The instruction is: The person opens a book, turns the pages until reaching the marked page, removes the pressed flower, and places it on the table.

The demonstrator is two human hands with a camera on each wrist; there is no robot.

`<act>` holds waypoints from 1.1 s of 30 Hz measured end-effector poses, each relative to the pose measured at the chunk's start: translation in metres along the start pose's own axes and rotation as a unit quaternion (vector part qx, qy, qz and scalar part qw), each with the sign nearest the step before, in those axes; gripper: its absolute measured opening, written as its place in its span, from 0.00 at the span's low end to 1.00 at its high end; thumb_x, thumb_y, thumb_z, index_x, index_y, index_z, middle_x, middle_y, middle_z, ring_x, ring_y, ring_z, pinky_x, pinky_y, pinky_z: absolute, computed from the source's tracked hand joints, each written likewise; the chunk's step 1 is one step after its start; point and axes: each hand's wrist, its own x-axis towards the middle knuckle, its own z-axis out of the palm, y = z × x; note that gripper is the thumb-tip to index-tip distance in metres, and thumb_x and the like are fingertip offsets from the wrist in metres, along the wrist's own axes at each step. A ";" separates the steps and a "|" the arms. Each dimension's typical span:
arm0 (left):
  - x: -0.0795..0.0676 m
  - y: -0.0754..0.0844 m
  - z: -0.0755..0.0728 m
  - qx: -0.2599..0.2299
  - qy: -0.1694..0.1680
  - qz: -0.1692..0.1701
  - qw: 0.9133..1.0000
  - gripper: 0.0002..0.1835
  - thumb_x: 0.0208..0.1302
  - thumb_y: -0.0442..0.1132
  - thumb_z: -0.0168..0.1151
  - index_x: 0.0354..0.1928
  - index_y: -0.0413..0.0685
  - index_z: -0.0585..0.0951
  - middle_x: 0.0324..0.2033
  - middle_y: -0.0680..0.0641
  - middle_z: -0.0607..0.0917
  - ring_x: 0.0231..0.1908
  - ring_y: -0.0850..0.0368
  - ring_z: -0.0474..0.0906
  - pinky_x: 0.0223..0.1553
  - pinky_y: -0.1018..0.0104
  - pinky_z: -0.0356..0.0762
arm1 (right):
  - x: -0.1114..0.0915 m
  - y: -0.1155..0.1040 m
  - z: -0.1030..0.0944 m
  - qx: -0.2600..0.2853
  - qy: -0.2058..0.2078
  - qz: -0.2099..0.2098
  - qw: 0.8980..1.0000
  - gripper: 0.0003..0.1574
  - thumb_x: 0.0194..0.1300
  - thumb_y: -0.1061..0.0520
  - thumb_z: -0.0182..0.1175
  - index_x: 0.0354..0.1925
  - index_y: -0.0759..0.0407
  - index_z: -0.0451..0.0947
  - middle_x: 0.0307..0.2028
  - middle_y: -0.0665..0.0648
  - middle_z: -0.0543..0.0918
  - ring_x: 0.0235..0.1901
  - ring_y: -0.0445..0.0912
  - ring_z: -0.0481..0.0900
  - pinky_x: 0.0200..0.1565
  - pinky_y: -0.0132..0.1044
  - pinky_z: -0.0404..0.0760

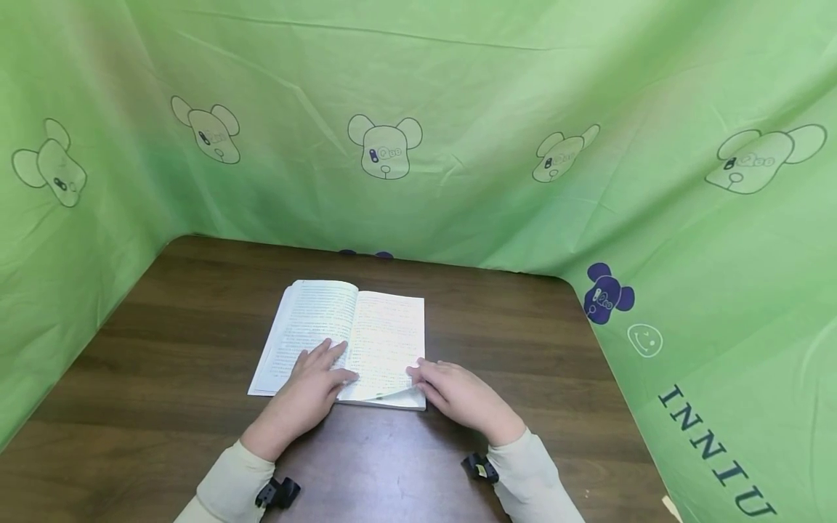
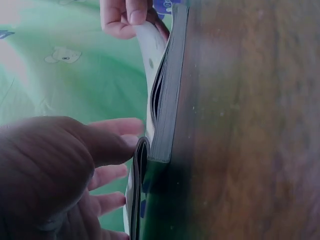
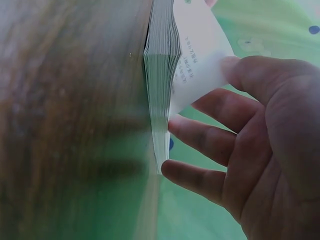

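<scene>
An open book (image 1: 389, 327) with printed pages lies on the table. My left hand (image 1: 310, 385) rests on its left page near the spine, fingers spread and the thumb reaching over to the right page. At the lower right corner, my right hand (image 1: 458, 392) pinches a page (image 3: 202, 55) between thumb and index finger. That page curves up from the stack, and a small green mark shows on its underside. In the right wrist view, the other fingertips (image 3: 172, 167) of this hand touch the edge of the page block (image 3: 162, 85).
The brown wooden table (image 1: 510, 341) extends around the book on all sides. A green curtain (image 1: 458, 211) printed with bear heads encloses the back and both sides. Each sleeved wrist wears a small black camera (image 1: 277, 494).
</scene>
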 end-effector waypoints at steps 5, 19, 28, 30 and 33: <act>-0.001 0.003 0.000 -0.010 -0.013 0.000 1.000 0.10 0.70 0.39 0.65 0.50 0.54 0.90 0.74 0.40 0.69 0.77 0.36 0.56 0.71 0.28 0.52 | 0.001 -0.001 0.000 -0.006 0.018 0.002 1.000 0.02 0.77 0.55 0.57 0.42 0.50 0.75 0.49 0.45 0.87 0.47 0.41 0.85 0.52 0.40 0.83; -0.001 0.006 0.006 -0.004 -0.005 -0.020 1.000 0.16 0.63 0.52 0.73 0.48 0.54 0.89 0.74 0.41 0.69 0.78 0.38 0.55 0.72 0.28 0.51 | 0.002 0.000 0.005 -0.030 0.070 -0.003 0.997 0.07 0.75 0.56 0.60 0.49 0.50 0.78 0.48 0.45 0.89 0.45 0.40 0.88 0.49 0.40 0.84; 0.000 0.006 0.006 0.005 0.018 -0.014 1.000 0.08 0.69 0.44 0.67 0.45 0.52 0.89 0.72 0.41 0.73 0.76 0.37 0.59 0.71 0.28 0.55 | 0.003 0.004 0.000 -0.041 0.138 0.044 0.989 0.22 0.68 0.54 0.67 0.58 0.54 0.78 0.51 0.51 0.88 0.49 0.46 0.87 0.53 0.45 0.83; 0.000 0.005 0.006 0.006 0.033 -0.011 0.999 0.10 0.69 0.42 0.66 0.47 0.47 0.88 0.70 0.40 0.74 0.74 0.36 0.62 0.70 0.29 0.57 | 0.003 0.004 -0.001 -0.043 0.152 0.058 0.986 0.22 0.68 0.54 0.67 0.59 0.54 0.79 0.53 0.52 0.87 0.52 0.47 0.86 0.54 0.46 0.83; 0.001 0.003 0.006 -0.009 0.060 -0.016 0.998 0.21 0.66 0.39 0.65 0.59 0.37 0.82 0.68 0.37 0.76 0.72 0.36 0.65 0.70 0.33 0.61 | 0.003 0.005 -0.002 -0.035 0.151 0.060 0.986 0.20 0.68 0.54 0.67 0.57 0.55 0.80 0.54 0.52 0.87 0.54 0.47 0.85 0.56 0.46 0.82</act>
